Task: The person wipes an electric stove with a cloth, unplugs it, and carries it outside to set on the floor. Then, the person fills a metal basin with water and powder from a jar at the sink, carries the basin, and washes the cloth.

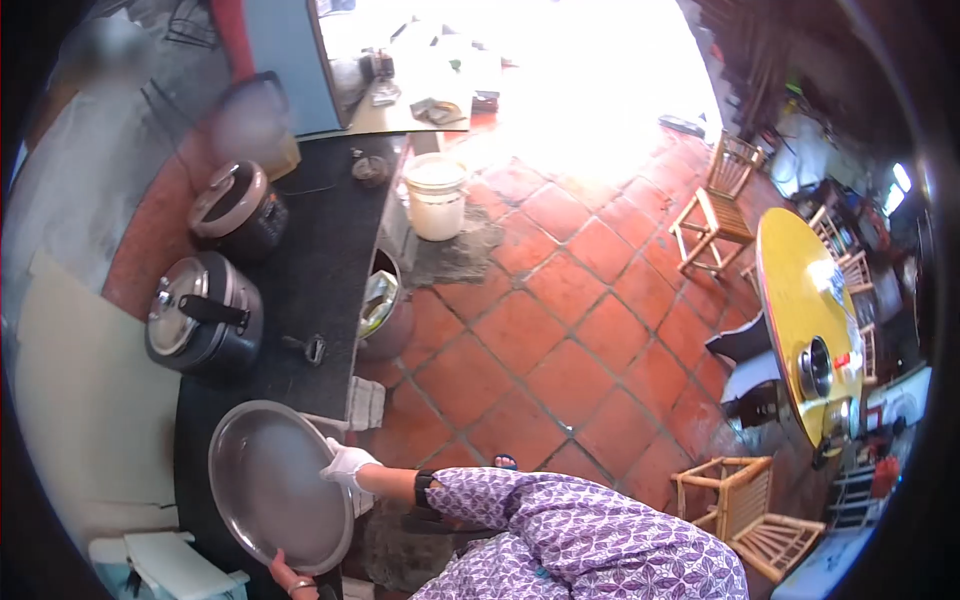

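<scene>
A wide, round metal basin (272, 500) sits tilted over the near end of the dark counter, and its inside shows no contents. My right hand (350, 467), in a white glove with a black watch at the wrist, is closed on the rim at the basin's right side. At the rim's bottom edge, my left hand (288, 574), bare and wearing a bracelet, grips the metal. Part of that hand is hidden below the rim.
Two electric cookers (205, 310) stand on the black counter (310, 260). Beside it are a white bucket (436, 197) and a lined bin (385, 325). Bamboo chairs (722, 205) surround a yellow table (790, 270) on the right. Red tiles (540, 320) cover the floor.
</scene>
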### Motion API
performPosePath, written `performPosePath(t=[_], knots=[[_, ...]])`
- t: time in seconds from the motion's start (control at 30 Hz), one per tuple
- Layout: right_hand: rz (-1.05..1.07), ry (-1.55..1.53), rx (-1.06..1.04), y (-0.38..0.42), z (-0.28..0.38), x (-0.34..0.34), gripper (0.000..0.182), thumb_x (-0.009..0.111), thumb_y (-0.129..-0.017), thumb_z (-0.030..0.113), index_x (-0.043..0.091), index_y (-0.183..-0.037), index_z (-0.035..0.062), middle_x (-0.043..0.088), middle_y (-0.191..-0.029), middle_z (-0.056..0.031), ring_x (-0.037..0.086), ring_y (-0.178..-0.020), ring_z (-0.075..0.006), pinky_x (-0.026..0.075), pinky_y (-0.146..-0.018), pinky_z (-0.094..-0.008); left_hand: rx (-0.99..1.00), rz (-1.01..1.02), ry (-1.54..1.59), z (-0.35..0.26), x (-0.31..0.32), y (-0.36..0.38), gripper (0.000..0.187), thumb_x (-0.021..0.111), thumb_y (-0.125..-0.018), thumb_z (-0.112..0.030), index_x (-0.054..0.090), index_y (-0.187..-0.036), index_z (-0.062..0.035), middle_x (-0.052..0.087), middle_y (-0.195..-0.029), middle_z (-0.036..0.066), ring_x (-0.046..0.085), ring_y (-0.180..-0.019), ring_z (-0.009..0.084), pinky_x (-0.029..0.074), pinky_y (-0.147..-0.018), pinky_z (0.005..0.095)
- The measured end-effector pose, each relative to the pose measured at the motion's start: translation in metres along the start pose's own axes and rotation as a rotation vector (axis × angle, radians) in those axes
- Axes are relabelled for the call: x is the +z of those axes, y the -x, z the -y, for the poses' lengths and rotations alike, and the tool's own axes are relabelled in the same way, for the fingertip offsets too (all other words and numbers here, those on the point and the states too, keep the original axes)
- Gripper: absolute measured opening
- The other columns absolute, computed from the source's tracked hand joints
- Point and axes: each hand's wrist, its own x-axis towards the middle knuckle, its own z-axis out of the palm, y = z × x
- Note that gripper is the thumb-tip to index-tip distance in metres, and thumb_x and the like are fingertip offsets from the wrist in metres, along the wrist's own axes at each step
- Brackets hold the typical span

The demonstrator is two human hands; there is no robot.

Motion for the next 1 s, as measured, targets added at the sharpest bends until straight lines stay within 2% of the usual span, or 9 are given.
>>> performPosePath(t=[0.07, 0.17, 0.27, 0.33, 0.4, 0.5, 0.53, 0.6, 1.0], knots=[[-0.110, 0.041, -0.043, -0.023, -0.009, 0.021, 0.071, 0.052, -0.079, 0.038, 0.024, -0.135, 0.0060, 0.049, -0.123, -0.0152, 0.052, -0.108, -0.0281, 0.041, -0.088, -0.0345, -0.483, 0.145, 0.341, 0.013, -0.012, -0.014, 0.040, 0.055, -0.067, -0.006, 0.051, -0.106, 0.0019, 0.054, -0.103, 0.013, 0.053, -0.094, 0.0282, 0.044, -0.082, 0.0415], [-0.172, 0.207, -0.131, -0.029, -0.013, 0.013, 0.069, 0.055, -0.080, 0.030, 0.022, -0.135, 0.0049, 0.058, -0.110, -0.0158, 0.059, -0.097, -0.0297, 0.046, -0.081, -0.0378, -0.753, 0.328, -0.360, 0.011, -0.048, -0.052, 0.049, 0.046, -0.074, -0.067, 0.051, -0.072, -0.0192, 0.044, -0.053, 0.003, 0.035, -0.034, 0.0164, 0.026, -0.031, 0.0286], [-0.098, 1.038, -0.456, -0.115, -0.055, 0.052, 0.048, 0.051, -0.081, 0.019, 0.040, -0.125, 0.0028, 0.062, -0.100, -0.0124, 0.060, -0.093, -0.0280, 0.047, -0.079, -0.0386, -1.154, 0.475, -0.257, 0.035, -0.090, -0.111, 0.046, 0.042, -0.077, -0.065, 0.050, -0.074, -0.0190, 0.042, -0.051, 0.002, 0.034, -0.034, 0.0179, 0.027, -0.031, 0.0297], [-0.078, 1.211, -0.579, -0.125, -0.071, 0.063, 0.043, 0.050, -0.081, 0.016, 0.045, -0.121, 0.0020, 0.063, -0.097, -0.0113, 0.061, -0.091, -0.0274, 0.047, -0.079, -0.0389, -0.354, 0.464, -0.411, -0.003, -0.057, -0.018, 0.033, 0.050, -0.076, -0.040, 0.054, -0.086, -0.0094, 0.049, -0.065, 0.007, 0.044, -0.051, 0.0237, 0.036, -0.049, 0.0336], [-0.281, 0.295, -0.232, -0.059, -0.055, 0.024, 0.030, 0.052, -0.077, 0.018, 0.058, -0.101, 0.0014, 0.064, -0.082, -0.0128, 0.062, -0.074, -0.0299, 0.048, -0.066, -0.0381, 0.238, 0.422, -0.541, -0.040, -0.014, 0.071, 0.028, 0.058, -0.075, -0.016, 0.059, -0.098, 0.0002, 0.056, -0.078, 0.013, 0.055, -0.069, 0.0295, 0.046, -0.066, 0.0374], [-0.241, 0.089, -0.202, 0.011, -0.041, -0.024, 0.032, 0.053, -0.074, 0.020, 0.058, -0.101, 0.0032, 0.064, -0.083, -0.0156, 0.062, -0.074, -0.0290, 0.048, -0.065, -0.0368, 0.325, 0.369, -0.549, -0.038, 0.001, 0.093, 0.045, 0.054, -0.065, 0.001, 0.054, -0.111, 0.0038, 0.058, -0.099, 0.020, 0.054, -0.092, 0.0255, 0.042, -0.084, 0.0342], [-0.256, -0.030, -0.209, 0.019, -0.047, -0.029, 0.034, 0.054, -0.073, 0.020, 0.058, -0.103, 0.0036, 0.064, -0.084, -0.0167, 0.062, -0.076, -0.0286, 0.048, -0.067, -0.0356, 0.047, 0.403, -0.477, -0.035, 0.002, 0.086, 0.052, 0.054, -0.068, 0.001, 0.048, -0.120, 0.0034, 0.053, -0.113, 0.024, 0.052, -0.099, 0.0369, 0.037, -0.092, 0.0394], [-0.313, -0.093, -0.155, 0.024, -0.069, -0.040, 0.039, 0.056, -0.071, 0.022, 0.058, -0.106, 0.0048, 0.064, -0.087, -0.0175, 0.062, -0.079, -0.0279, 0.048, -0.070, -0.0329, -0.210, 0.301, 0.315, -0.033, 0.047, 0.108, 0.049, 0.052, -0.061, 0.000, 0.050, -0.110, 0.0010, 0.054, -0.103, 0.011, 0.052, -0.096, 0.0280, 0.044, -0.086, 0.0394], [-0.518, 0.010, 0.037, 0.109, -0.179, -0.205, 0.040, 0.053, -0.067, 0.023, 0.059, -0.100, 0.0011, 0.062, -0.096, -0.0211, 0.059, -0.090, -0.0328, 0.046, -0.082, -0.0342, -0.224, 0.262, 0.206, -0.026, 0.215, 0.234, 0.053, 0.048, -0.060, 0.009, 0.050, -0.112, -0.0031, 0.056, -0.097, 0.007, 0.055, -0.086, 0.0232, 0.047, -0.078, 0.0366]])
